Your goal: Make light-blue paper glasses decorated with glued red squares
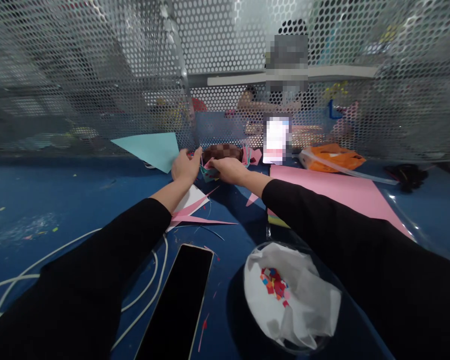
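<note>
My left hand [186, 166] is beside the small coloured pieces near the foot of the mesh panel. Its thumb and fingers are apart, with red and blue bits showing between them. My right hand [229, 171] is closed on some folded pink and teal paper [209, 173], just to the right of my left hand. The fingers partly hide this paper. Right behind my hands lies a brown checkered pouch [223, 150]. A fan of pink and teal paper strips [250, 156] stands at the pouch's right end. A teal paper sheet [153, 149] leans left of my left hand.
Pink paper [322, 192] lies in a stack on the right, near an orange bag [333, 157]. A lit phone [276, 141] stands against the mesh [225, 50]. In front are a dark phone [180, 300], a white cable [165, 260] and a lined bowl [255, 305] holding coloured paper bits.
</note>
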The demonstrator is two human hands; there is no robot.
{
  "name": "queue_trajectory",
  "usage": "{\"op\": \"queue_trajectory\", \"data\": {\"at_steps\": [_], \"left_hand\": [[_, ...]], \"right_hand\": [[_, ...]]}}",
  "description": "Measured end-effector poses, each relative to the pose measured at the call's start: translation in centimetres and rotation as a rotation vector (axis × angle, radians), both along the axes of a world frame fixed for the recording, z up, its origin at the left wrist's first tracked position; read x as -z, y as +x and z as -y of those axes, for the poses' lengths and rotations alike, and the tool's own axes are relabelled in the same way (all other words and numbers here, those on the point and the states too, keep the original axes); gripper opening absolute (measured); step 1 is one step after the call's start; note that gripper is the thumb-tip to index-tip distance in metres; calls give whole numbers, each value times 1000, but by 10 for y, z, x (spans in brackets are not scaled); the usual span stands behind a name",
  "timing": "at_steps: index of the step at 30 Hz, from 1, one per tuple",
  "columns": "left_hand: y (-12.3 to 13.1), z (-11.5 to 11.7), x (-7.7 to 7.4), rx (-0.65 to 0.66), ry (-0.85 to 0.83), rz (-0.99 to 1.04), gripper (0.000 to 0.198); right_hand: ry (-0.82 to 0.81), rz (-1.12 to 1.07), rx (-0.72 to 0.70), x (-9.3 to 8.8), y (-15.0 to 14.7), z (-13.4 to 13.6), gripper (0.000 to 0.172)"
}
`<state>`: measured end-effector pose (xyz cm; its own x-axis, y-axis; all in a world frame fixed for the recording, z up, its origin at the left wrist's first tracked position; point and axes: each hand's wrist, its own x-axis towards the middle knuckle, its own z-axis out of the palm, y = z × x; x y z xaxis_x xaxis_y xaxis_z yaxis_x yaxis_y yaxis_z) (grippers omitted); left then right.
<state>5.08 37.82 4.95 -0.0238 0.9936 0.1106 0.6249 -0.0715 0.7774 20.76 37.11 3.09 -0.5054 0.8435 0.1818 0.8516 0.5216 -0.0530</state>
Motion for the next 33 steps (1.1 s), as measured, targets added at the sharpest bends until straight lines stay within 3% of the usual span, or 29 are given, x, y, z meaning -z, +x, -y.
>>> {"op": "queue_trajectory", "data": {"at_steps": [2,4,8,12,22,29,33], "left_hand": [[-2,7,-5,22,159,-149,40],[-3,13,-7,124,236,-312,34],[-5,20,0,324,234,-586,29],[-9,18,8,379,247,-738,40],[-16,-10,16,475,203,-769,35],[-33,-40,1,465,140,-732,32],[-34,-54,2,451,106,-752,31]], "right_hand": [[-1,1,9,-1,-2,-3,36],[4,5,13,-1,-3,-5,37],[35,15,12,1,-5,-6,37],[85,31,13,3,1,-1,37],[208,68,44,8,51,4,35],[156,73,83,-6,36,-12,32],[89,99,145,-7,30,-23,35]]}}
